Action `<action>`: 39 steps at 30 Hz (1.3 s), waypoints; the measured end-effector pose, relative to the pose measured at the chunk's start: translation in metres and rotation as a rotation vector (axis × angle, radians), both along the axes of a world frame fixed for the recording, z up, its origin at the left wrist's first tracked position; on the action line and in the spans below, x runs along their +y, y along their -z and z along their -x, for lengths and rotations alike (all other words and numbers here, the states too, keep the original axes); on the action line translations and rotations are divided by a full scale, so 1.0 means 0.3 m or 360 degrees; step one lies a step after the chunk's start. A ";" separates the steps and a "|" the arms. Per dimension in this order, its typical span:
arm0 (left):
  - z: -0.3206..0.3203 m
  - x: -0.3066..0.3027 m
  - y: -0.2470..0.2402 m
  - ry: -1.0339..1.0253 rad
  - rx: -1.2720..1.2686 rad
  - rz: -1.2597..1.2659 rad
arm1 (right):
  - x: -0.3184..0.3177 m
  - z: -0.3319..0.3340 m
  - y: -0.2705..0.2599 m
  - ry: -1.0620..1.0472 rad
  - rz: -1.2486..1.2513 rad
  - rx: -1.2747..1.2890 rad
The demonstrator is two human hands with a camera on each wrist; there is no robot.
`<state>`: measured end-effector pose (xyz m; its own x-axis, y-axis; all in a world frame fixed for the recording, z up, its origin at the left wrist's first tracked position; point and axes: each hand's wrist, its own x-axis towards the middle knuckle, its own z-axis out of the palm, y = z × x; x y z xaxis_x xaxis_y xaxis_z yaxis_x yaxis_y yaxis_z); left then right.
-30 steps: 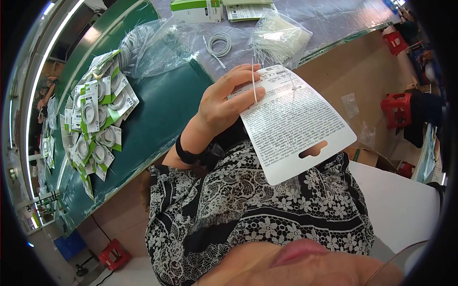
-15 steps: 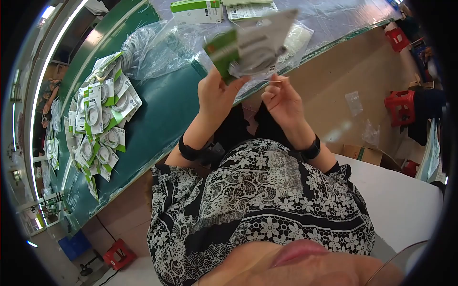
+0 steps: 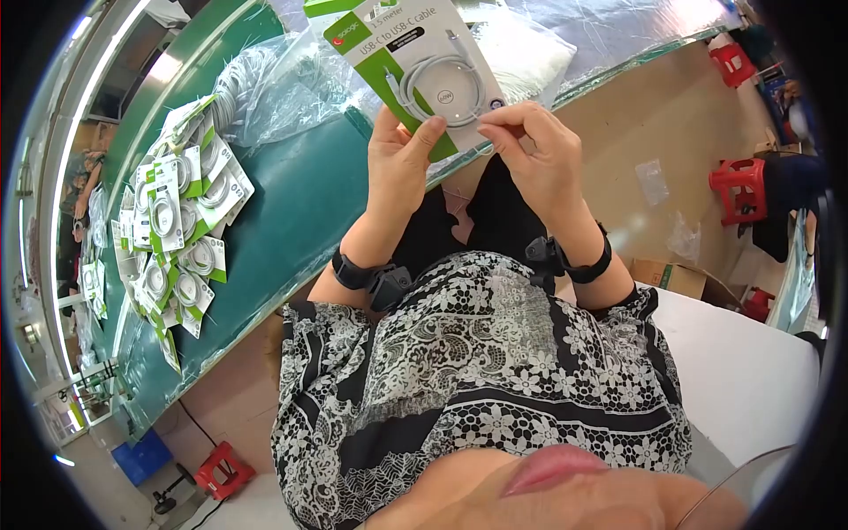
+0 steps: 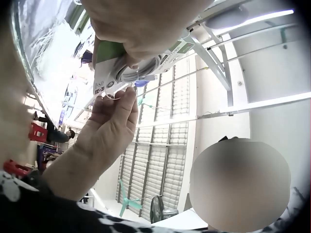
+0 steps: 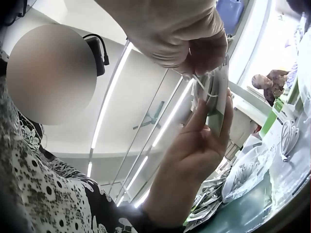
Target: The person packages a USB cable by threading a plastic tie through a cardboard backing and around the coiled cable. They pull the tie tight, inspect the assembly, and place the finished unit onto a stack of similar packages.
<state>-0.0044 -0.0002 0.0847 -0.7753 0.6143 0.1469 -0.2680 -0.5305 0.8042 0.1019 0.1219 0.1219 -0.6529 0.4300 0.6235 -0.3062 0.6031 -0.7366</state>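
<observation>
A green and white card [image 3: 375, 66] with a coiled white cable [image 3: 444, 88] faces up in the head view. The left hand [image 3: 397, 168] grips its lower edge, thumb on the front. At the card's lower right corner, the right hand [image 3: 541, 159] pinches a thin white tie between thumb and finger. In the left wrist view the tie [image 4: 112, 98] bends in a loop from the card to the right hand [image 4: 107, 126]. The right wrist view shows the tie [image 5: 206, 87] beside the card [image 5: 219, 102], held by the left hand [image 5: 187, 155].
Many carded cables [image 3: 168, 216] lie piled on the green table [image 3: 300, 190] at left. Behind the card are a bag of coiled cables [image 3: 256, 88], a bag of white ties [image 3: 539, 57] and a green box [image 3: 327, 7]. A red stool [image 3: 738, 190] stands at right.
The card has turned from its printed back to its cable side and come to rest more upright. The right hand has come into view and now pinches the tie at the card's corner.
</observation>
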 end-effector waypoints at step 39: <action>-0.040 -0.003 0.049 -0.0559 0.1136 0.0734 | -0.039 0.071 0.059 0.0322 -0.0591 -0.0249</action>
